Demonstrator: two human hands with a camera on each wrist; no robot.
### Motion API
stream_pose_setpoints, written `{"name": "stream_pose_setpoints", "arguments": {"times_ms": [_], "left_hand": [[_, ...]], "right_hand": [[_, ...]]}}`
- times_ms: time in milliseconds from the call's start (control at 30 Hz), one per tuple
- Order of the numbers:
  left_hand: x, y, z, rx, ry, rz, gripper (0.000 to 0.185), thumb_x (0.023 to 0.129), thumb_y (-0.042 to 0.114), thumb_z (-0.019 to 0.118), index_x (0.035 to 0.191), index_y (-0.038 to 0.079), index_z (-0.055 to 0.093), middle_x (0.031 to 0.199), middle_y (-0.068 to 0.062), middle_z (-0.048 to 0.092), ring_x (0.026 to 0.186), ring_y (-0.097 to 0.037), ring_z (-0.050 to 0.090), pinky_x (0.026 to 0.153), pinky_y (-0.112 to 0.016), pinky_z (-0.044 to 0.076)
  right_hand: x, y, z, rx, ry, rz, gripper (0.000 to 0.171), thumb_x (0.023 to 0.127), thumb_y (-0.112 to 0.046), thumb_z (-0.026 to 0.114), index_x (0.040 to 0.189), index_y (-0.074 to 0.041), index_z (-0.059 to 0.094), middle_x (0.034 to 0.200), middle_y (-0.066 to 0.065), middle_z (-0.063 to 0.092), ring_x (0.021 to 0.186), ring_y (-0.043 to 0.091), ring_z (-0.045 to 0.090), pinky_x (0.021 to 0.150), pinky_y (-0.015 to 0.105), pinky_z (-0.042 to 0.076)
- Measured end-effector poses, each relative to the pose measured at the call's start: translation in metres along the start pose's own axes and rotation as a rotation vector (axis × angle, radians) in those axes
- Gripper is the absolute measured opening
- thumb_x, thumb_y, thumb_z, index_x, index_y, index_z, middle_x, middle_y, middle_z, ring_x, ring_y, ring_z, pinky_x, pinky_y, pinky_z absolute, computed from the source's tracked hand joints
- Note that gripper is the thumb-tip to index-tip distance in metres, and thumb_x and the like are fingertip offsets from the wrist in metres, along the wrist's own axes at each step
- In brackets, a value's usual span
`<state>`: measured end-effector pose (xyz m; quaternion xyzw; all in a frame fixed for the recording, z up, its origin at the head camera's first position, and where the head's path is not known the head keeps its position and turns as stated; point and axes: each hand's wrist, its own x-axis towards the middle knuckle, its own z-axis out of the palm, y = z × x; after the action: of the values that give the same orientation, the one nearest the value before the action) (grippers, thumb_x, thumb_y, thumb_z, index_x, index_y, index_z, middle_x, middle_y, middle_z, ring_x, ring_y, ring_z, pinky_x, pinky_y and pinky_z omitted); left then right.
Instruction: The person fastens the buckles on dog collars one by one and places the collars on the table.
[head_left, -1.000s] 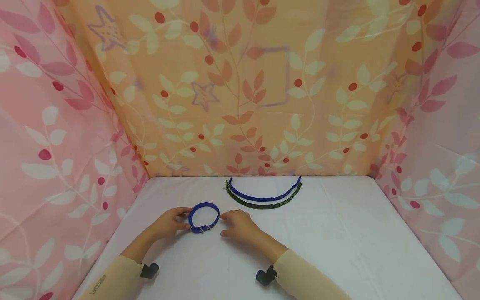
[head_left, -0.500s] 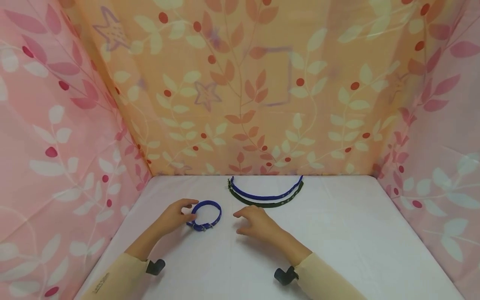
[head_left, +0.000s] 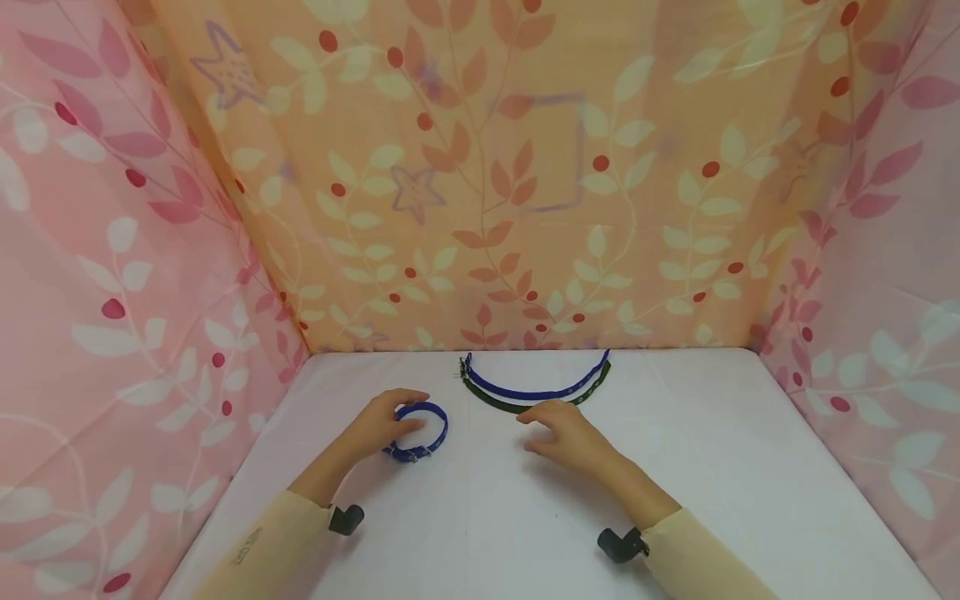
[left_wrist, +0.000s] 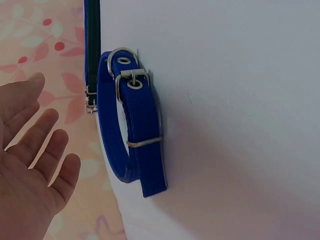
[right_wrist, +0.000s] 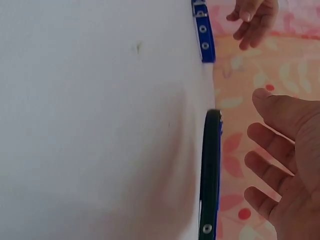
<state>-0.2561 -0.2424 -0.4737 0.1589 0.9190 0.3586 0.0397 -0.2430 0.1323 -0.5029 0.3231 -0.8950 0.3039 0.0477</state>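
Observation:
A blue collar [head_left: 445, 429] is buckled into a ring on the white table, its metal buckle and strap end towards the near side. My left hand [head_left: 384, 423] hovers over the ring's left side, fingers spread and holding nothing; in the left wrist view a gap shows between its fingertips and the collar [left_wrist: 142, 117]. Farther back, an unbuckled green collar [head_left: 492, 402] lies curved along a second blue collar [head_left: 517, 395]. My right hand [head_left: 572, 437], fingers loosely bent, is close to the green collar and covers part of it in the head view.
The white table [head_left: 480, 525] ends at an orange leaf-patterned curtain [head_left: 660, 250] behind. Pink patterned curtains [head_left: 150, 350] stand along both sides. A small black wrist camera [head_left: 621, 546] sticks out from each sleeve.
My right hand has drawn away from the buckled blue collar to the right, towards the green collar. My left hand has shifted slightly right and away from me, over the ring's left side.

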Motion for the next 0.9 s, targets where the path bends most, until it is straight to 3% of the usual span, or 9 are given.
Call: {"name": "stream_pose_setpoints", "arguments": {"times_ms": [167, 400, 633, 900], "left_hand": [[0.01, 0.002, 0.007, 0.013, -0.021, 0.017, 0.045, 0.093, 0.018, 0.077, 0.136, 0.013, 0.066, 0.139, -0.004, 0.065, 0.134, -0.032, 0.055, 0.115, -0.057, 0.039], [0.022, 0.002, 0.015, 0.025, -0.035, 0.043, 0.045, 0.093, 0.015, 0.076, 0.137, 0.011, 0.065, 0.139, -0.003, 0.065, 0.138, -0.033, 0.05, 0.117, -0.056, 0.035], [0.038, 0.002, 0.021, 0.119, -0.017, 0.026, 0.044, 0.094, 0.019, 0.077, 0.137, 0.016, 0.066, 0.139, -0.006, 0.064, 0.136, -0.032, 0.051, 0.116, -0.054, 0.038], [0.058, -0.001, 0.02, 0.104, -0.039, 0.063, 0.045, 0.096, 0.017, 0.074, 0.139, 0.009, 0.063, 0.143, -0.01, 0.061, 0.14, -0.035, 0.048, 0.118, -0.055, 0.034]], "right_hand": [[-0.008, 0.015, -0.013, 0.021, 0.025, 0.068, 0.037, 0.089, -0.024, 0.082, 0.124, -0.019, 0.072, 0.121, -0.006, 0.07, 0.12, 0.023, 0.059, 0.107, 0.055, 0.044], [-0.016, 0.044, -0.03, -0.049, 0.089, 0.046, 0.037, 0.087, -0.022, 0.083, 0.122, -0.013, 0.073, 0.118, 0.0, 0.073, 0.117, 0.028, 0.061, 0.105, 0.057, 0.044], [-0.025, 0.072, -0.046, -0.08, 0.16, 0.029, 0.038, 0.084, -0.017, 0.085, 0.119, -0.008, 0.073, 0.116, 0.008, 0.074, 0.115, 0.033, 0.061, 0.103, 0.059, 0.042], [-0.03, 0.092, -0.059, -0.065, 0.156, 0.179, 0.041, 0.089, -0.02, 0.081, 0.128, -0.011, 0.07, 0.126, 0.011, 0.069, 0.127, 0.037, 0.054, 0.109, 0.063, 0.037]]}}
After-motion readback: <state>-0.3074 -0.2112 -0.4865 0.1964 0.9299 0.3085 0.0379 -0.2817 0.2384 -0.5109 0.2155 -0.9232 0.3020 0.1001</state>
